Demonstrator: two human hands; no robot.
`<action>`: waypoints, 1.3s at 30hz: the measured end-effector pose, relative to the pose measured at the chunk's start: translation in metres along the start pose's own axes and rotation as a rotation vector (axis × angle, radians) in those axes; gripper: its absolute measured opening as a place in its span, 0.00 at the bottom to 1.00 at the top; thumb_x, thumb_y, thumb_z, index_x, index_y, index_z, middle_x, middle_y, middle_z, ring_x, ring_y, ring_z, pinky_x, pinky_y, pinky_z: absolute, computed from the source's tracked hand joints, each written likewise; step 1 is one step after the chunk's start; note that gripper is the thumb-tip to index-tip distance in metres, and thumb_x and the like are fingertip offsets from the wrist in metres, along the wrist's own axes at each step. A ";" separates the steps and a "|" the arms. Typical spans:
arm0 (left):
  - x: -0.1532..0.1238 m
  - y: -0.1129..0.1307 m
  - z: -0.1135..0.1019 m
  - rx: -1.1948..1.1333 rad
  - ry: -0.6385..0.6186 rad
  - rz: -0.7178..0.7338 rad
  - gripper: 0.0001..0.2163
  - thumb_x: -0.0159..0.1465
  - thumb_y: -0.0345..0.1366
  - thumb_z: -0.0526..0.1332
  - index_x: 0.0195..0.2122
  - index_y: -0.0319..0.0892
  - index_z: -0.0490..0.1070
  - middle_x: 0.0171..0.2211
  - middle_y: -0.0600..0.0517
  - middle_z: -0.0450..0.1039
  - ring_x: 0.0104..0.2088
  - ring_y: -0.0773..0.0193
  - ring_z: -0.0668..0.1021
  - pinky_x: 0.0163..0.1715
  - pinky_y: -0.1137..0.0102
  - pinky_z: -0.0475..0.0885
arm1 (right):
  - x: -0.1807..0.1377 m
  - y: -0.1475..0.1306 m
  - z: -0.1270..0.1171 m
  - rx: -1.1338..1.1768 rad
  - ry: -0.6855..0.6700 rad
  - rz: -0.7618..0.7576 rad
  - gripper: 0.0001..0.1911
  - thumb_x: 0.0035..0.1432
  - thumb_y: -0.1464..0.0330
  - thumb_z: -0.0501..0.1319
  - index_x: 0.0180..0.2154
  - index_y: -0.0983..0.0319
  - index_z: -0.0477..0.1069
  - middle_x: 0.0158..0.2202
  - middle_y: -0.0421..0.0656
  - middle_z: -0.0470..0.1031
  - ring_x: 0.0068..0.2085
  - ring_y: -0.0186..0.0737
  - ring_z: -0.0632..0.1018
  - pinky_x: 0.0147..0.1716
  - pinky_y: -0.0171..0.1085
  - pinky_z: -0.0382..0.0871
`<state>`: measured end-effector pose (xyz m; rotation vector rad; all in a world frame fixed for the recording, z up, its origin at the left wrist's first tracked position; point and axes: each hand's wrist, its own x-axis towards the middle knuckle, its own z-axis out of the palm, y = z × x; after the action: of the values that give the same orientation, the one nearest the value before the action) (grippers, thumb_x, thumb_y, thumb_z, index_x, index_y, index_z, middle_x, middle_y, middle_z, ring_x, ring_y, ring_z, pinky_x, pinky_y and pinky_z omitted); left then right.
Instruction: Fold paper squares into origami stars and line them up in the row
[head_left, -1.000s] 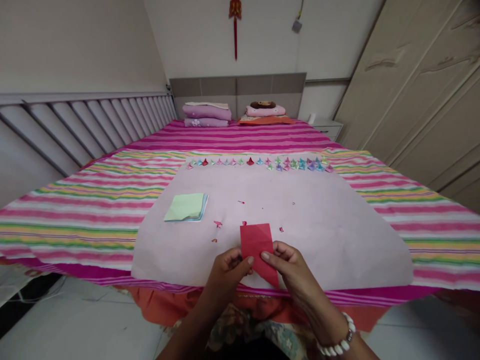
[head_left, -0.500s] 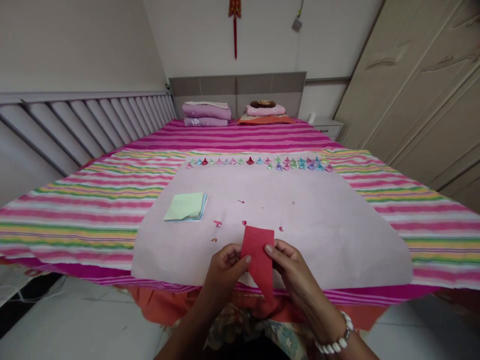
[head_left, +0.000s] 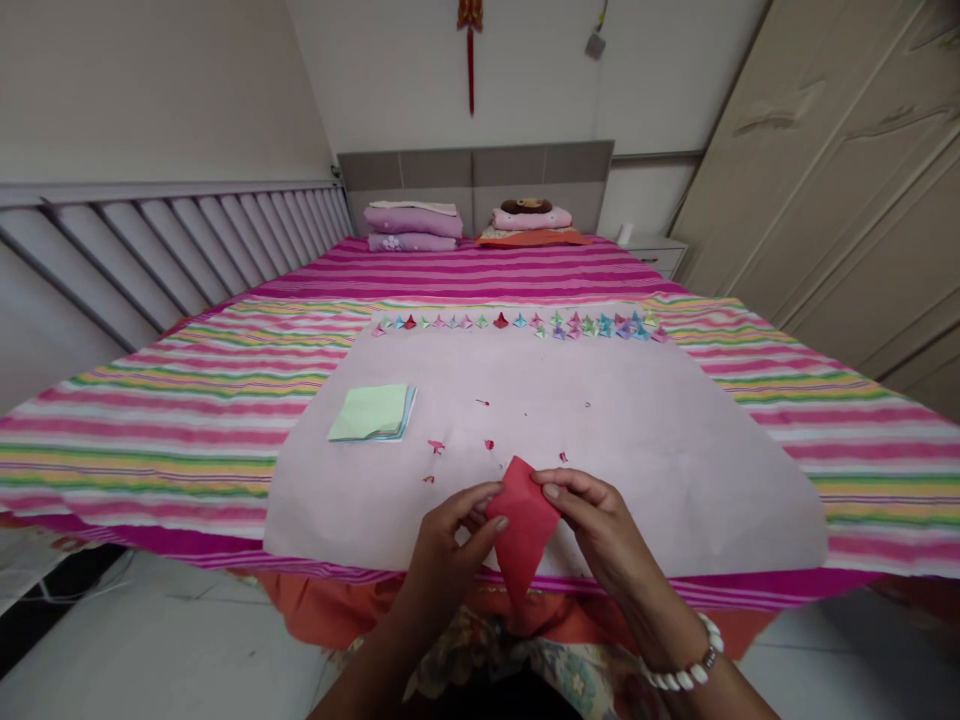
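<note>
A folded sheet of red paper is held up over the near edge of the pale mat, its narrow point hanging downward. My left hand pinches its left edge between thumb and fingers. On the upper right corner, my right hand is closed, thumb in front; a bead bracelet circles that wrist. Small red paper scraps lie on the mat just beyond my hands. To the left rests a stack of square paper sheets, light green on top with blue beneath.
The pale mat covers the front of a bed with a striped sheet. Several small folded paper shapes line its far edge. Folded bedding sits by the headboard, and a slatted rail runs along the left.
The red paper has turned in my hands: its top edge was level and now rises to a corner. My right hand has shifted slightly right and up at the paper's edge.
</note>
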<state>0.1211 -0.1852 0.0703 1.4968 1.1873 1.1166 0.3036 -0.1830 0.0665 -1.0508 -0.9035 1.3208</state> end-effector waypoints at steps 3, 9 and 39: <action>0.001 -0.001 -0.003 0.095 0.028 0.051 0.14 0.55 0.34 0.65 0.43 0.45 0.78 0.30 0.52 0.76 0.30 0.63 0.73 0.34 0.70 0.70 | -0.001 -0.001 -0.005 -0.102 -0.078 -0.014 0.18 0.41 0.64 0.72 0.38 0.58 0.79 0.25 0.40 0.77 0.27 0.38 0.73 0.29 0.38 0.67; 0.005 -0.008 -0.007 0.251 0.030 0.163 0.10 0.58 0.34 0.63 0.41 0.44 0.78 0.31 0.50 0.77 0.32 0.61 0.76 0.37 0.69 0.69 | -0.002 -0.007 -0.003 -0.415 -0.076 -0.217 0.14 0.44 0.67 0.70 0.37 0.57 0.79 0.30 0.41 0.76 0.27 0.37 0.71 0.29 0.39 0.67; 0.005 -0.037 0.002 -0.453 -0.206 -0.307 0.14 0.55 0.45 0.64 0.27 0.39 0.70 0.17 0.59 0.61 0.20 0.72 0.61 0.23 0.76 0.55 | -0.016 -0.007 0.030 -0.004 -0.127 0.083 0.20 0.52 0.51 0.63 0.22 0.61 0.68 0.19 0.36 0.65 0.22 0.33 0.63 0.23 0.34 0.56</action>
<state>0.1175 -0.1757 0.0347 1.0153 0.9087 0.9203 0.2760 -0.1961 0.0831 -1.0255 -0.9656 1.4688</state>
